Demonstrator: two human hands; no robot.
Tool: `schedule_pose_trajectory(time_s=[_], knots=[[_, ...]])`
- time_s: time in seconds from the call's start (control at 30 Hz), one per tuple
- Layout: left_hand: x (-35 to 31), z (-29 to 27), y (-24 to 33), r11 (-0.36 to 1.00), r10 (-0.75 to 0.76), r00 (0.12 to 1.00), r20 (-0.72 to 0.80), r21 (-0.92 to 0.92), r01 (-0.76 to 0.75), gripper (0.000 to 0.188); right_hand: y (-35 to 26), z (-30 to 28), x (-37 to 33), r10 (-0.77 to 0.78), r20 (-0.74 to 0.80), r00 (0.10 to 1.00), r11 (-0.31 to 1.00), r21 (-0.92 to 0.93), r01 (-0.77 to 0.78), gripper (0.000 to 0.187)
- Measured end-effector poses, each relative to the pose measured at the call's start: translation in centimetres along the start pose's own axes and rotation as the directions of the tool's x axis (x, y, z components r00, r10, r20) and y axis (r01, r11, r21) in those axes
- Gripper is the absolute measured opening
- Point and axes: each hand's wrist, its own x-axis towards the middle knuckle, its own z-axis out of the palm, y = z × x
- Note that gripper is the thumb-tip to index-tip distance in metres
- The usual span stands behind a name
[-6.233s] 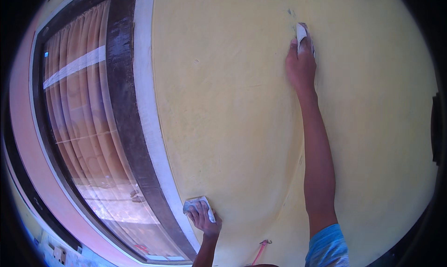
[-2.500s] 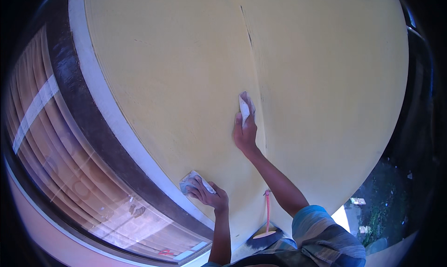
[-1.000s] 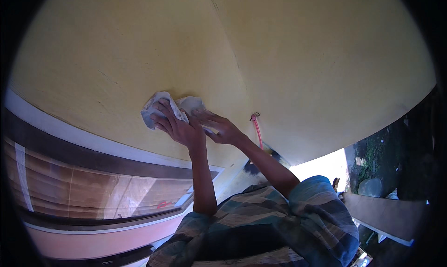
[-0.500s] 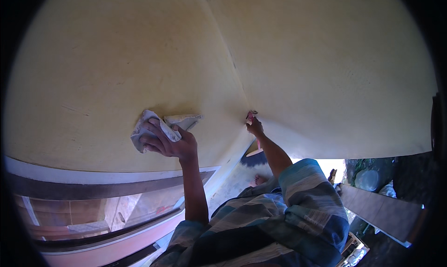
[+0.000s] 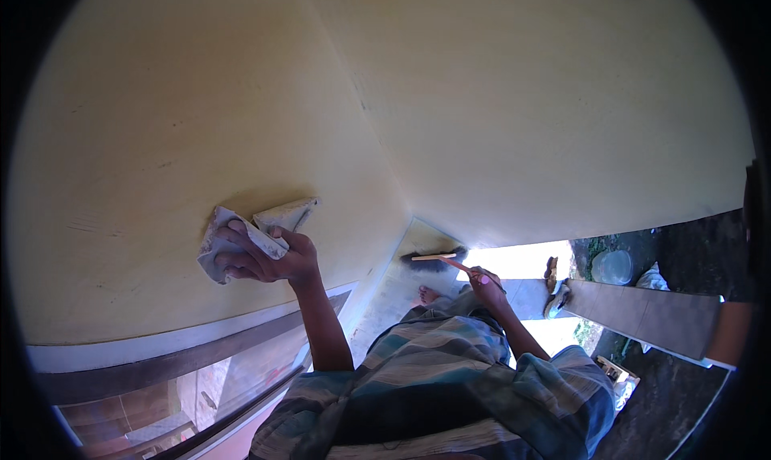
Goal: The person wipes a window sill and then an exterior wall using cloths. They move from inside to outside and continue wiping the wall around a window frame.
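Observation:
My left hand (image 5: 269,255) is closed around a worn, pale grey folded sheet (image 5: 215,255) that looks like sandpaper. It is held against or very near the yellowish left wall (image 5: 161,171); one flap of the sheet sticks out past my thumb. Lower right, my right hand (image 5: 487,290) grips a brush by its reddish handle (image 5: 455,264). The brush's pale wooden head (image 5: 434,257) and dark bristles lie toward the foot of the wall corner, apart from my left hand.
Two plastered walls meet in a corner seam (image 5: 361,103). Below the left wall runs a window with a dark frame (image 5: 161,372). My bare foot (image 5: 428,295) stands on a pale floor. At right are a long grey plank or ledge (image 5: 642,315) and a translucent tub (image 5: 612,267).
My right hand has come down and right from the wall corner, bringing the brush with it. My left hand with the sheet sits slightly left and lower in view. The whole view has shifted.

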Motion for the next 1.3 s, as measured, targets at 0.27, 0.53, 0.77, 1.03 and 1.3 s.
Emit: schedule_pose_trajectory(time_s=[0.27, 0.53, 0.77, 1.03, 1.3], knots=[[0.4, 0.0, 0.0, 1.000, -0.009, 1.000, 0.006, -0.005, 0.009, 0.063, 4.6, -7.5, -5.2, -0.096, -0.182, 0.978, 0.950, -0.309, 0.036, 0.015], [-0.2, -0.2, 0.2, 0.977, -0.063, 0.998, -0.015, -0.206, 0.059, 0.059, 10.0, -14.8, -1.1, -0.002, -0.251, 0.968, 0.932, -0.351, -0.089, 0.021], [1.1, -2.4, -0.4, 0.981, 0.020, 0.998, 0.056, -0.192, -0.009, 0.059, 10.8, -19.2, 7.5, 0.007, -0.060, 0.998, 0.931, -0.365, -0.028, 0.024], [1.8, -2.8, 0.3, 0.984, 0.060, 0.996, 0.069, -0.170, -0.048, 0.060, 23.4, -11.1, 16.5, -0.098, 0.013, 0.995, 0.938, -0.333, 0.097, 0.040], [0.6, -1.4, -0.5, 0.998, 0.062, 0.997, 0.048, -0.033, -0.061, 0.062, 25.0, -11.1, 15.3, -0.062, 0.036, 0.997, 0.897, -0.436, 0.072, 0.073]])
